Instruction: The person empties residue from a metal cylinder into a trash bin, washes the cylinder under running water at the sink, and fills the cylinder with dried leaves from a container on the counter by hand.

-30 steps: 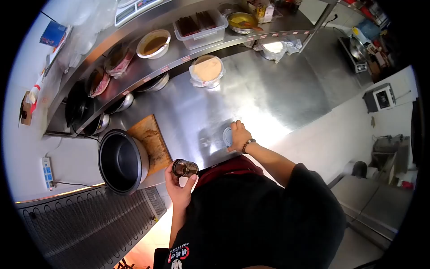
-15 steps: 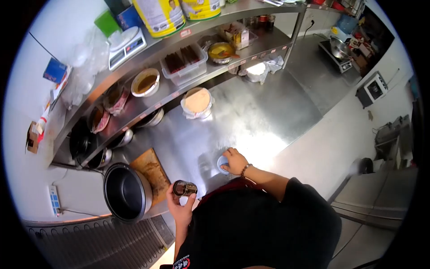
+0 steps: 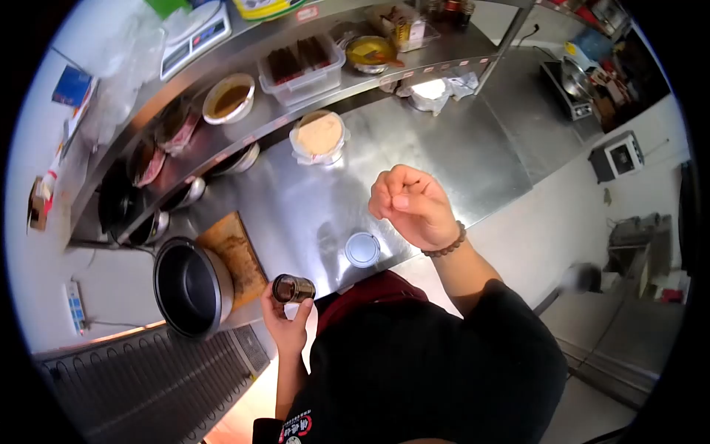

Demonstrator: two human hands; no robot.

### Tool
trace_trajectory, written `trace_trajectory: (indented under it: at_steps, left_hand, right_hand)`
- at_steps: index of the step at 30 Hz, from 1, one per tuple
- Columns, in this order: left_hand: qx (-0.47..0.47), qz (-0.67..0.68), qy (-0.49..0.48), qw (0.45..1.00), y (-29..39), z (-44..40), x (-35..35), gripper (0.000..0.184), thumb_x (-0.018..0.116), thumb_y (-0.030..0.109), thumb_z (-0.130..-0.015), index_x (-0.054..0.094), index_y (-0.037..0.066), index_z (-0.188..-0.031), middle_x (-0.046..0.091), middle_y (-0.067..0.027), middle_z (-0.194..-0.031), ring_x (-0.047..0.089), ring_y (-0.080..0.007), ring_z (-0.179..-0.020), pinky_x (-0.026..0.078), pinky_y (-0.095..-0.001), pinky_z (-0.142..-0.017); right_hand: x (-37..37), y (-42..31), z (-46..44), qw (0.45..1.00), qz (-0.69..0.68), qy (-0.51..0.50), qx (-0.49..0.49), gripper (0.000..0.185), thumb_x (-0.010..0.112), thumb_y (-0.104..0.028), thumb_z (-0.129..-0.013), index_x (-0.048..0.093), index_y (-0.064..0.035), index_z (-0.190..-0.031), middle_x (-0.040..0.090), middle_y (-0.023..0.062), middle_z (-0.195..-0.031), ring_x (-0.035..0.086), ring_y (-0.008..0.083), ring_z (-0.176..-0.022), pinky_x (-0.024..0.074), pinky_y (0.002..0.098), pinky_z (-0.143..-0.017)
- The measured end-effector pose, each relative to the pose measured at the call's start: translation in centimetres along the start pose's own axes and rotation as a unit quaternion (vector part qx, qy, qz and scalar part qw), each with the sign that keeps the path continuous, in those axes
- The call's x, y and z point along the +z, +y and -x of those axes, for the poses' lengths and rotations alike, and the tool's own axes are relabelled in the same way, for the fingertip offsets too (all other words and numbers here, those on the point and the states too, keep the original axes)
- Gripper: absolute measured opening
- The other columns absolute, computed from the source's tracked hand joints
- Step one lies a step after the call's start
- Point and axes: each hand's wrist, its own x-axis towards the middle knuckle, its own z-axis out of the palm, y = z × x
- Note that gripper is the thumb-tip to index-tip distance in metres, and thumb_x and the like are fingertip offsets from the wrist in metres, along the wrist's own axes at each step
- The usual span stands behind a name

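My left hand (image 3: 287,328) is wrapped around a small glass jar (image 3: 294,288) with dark contents. The jar is tilted on its side, its round mouth turned left, and it is held near the table's front edge. On the metal table lies a round, pale blue-grey disc (image 3: 362,250) that looks like a lid; neither hand touches it. Above and to the right of the disc, my right hand (image 3: 418,207) is raised with its fingers curled in against the thumb. Whatever those fingers may hold is hidden. A beaded bracelet circles that wrist.
A black-lined pot (image 3: 188,288) and a stained wooden board (image 3: 233,259) stand left of the jar. A lined tub of pale powder (image 3: 319,137) sits farther back. The metal shelf (image 3: 281,118) bears a clear bin (image 3: 303,74), bowls and a scale (image 3: 196,41).
My right hand has lifted off the disc and risen up and right, its fingers now curled. The disc stays on the table, uncovered. My left hand still holds the jar. The view has shifted somewhat.
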Motion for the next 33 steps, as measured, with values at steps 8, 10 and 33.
trace_trajectory:
  at_steps: [8, 10, 33]
  left_hand:
    - [0.006, 0.037, 0.038, 0.999, -0.4, 3.6, 0.9, 0.072, 0.089, -0.001, -0.084, 0.050, 0.000, -0.145, 0.067, -0.0109, -0.127, 0.068, -0.0218, -0.114, 0.055, -0.0362, -0.101]
    - [0.003, 0.049, 0.026, 0.998, -0.4, 4.0, 0.9, 0.071, 0.088, 0.000, -0.085, 0.050, 0.000, -0.145, 0.068, -0.0111, -0.126, 0.068, -0.0218, -0.114, 0.055, -0.0363, -0.101]
    - [0.040, 0.066, -0.032, 0.996, -3.5, 4.6, 3.1, 0.070, 0.088, 0.003, -0.083, 0.056, -0.004, -0.144, 0.069, -0.0127, -0.128, 0.068, -0.0223, -0.116, 0.054, -0.0374, -0.104]
  right_hand:
    - [4.5, -1.3, 1.0, 0.986, -0.071, -0.150, -0.011, 0.012, 0.072, -0.006, -0.097, 0.061, -0.0052, -0.101, 0.062, 0.0089, -0.099, 0.055, 0.0192, -0.086, 0.0467, 0.0357, -0.080]
    - [4.8, -1.1, 2.3, 0.988, -0.047, -0.144, -0.021, 0.012, 0.072, -0.005, -0.097, 0.061, -0.0051, -0.101, 0.062, 0.0090, -0.099, 0.056, 0.0194, -0.086, 0.0470, 0.0358, -0.079]
    - [-11.3, -12.2, 18.7, 0.396, 0.880, 0.239, -0.107, 0.057, 0.074, -0.015, -0.098, 0.060, -0.0136, -0.154, 0.072, 0.0192, -0.132, 0.076, 0.0318, -0.087, 0.0611, 0.0394, -0.081]
